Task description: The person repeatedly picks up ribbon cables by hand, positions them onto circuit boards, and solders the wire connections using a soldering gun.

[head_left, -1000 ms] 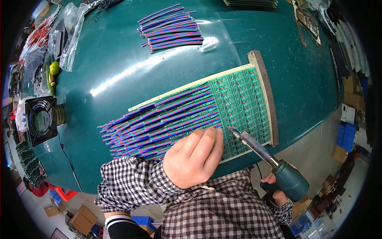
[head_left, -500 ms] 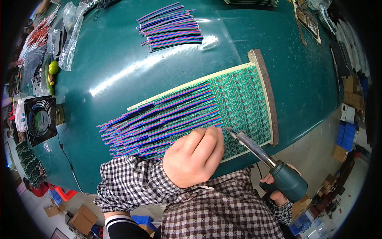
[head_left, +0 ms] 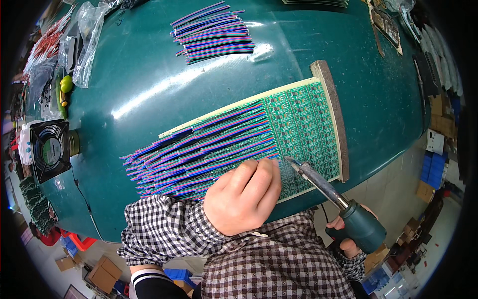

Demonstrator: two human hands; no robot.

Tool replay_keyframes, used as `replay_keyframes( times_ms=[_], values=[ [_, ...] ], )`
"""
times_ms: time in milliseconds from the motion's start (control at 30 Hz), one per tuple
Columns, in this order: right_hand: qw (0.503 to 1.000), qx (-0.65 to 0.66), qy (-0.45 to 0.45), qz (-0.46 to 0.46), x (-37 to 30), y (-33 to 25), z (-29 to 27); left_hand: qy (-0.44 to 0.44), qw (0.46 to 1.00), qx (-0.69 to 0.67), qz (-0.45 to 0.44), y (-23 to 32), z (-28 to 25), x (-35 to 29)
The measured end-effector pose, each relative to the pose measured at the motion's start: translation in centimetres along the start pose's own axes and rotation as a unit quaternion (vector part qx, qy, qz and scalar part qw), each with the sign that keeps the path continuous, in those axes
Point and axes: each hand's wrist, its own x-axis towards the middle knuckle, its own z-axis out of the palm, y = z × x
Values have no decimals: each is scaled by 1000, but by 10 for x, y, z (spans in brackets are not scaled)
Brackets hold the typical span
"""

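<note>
A green circuit board panel (head_left: 306,124) lies tilted on the green mat, its left part covered by rows of multicoloured ribbon wires (head_left: 214,137). My left hand (head_left: 244,197) rests over the panel's near edge, its fingers pinched together at the end of a ribbon wire; the fingertips hide most of that wire. My right hand (head_left: 352,231) grips the dark green handle of a soldering iron (head_left: 326,187). The iron's tip points at the board just right of my left fingertips, with a faint haze around it. Whether the tip touches the board, I cannot tell.
A brown strip (head_left: 332,119) borders the panel's right end. A pile of ribbon wires (head_left: 214,35) lies at the far side. At the left stand a black fan (head_left: 51,151) and plastic bags (head_left: 84,45). A worn metal piece (head_left: 386,27) lies far right.
The soldering iron has shifted very slightly, its tip moving a little to the right and away from me. My left hand stays nearly still in its pinch.
</note>
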Motion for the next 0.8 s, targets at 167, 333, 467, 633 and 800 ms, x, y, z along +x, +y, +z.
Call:
replay_keyframes(
  times_ms=[167,333,467,633,800],
  values=[
    [1000,1,17,-5,-2,2,3,5,1000,-7,0,0,1,1],
    [1000,18,19,-5,-2,2,4,1,1000,13,7,1,0,-2],
    [1000,1,1,7,-3,3,-1,6,1000,15,7,1,2,-2],
    [1000,-1,1,6,-3,3,0,7,1000,-16,-4,0,0,0],
    [1000,-9,3,8,-5,7,-1,5,1000,-22,-1,-2,1,-1]
  ],
)
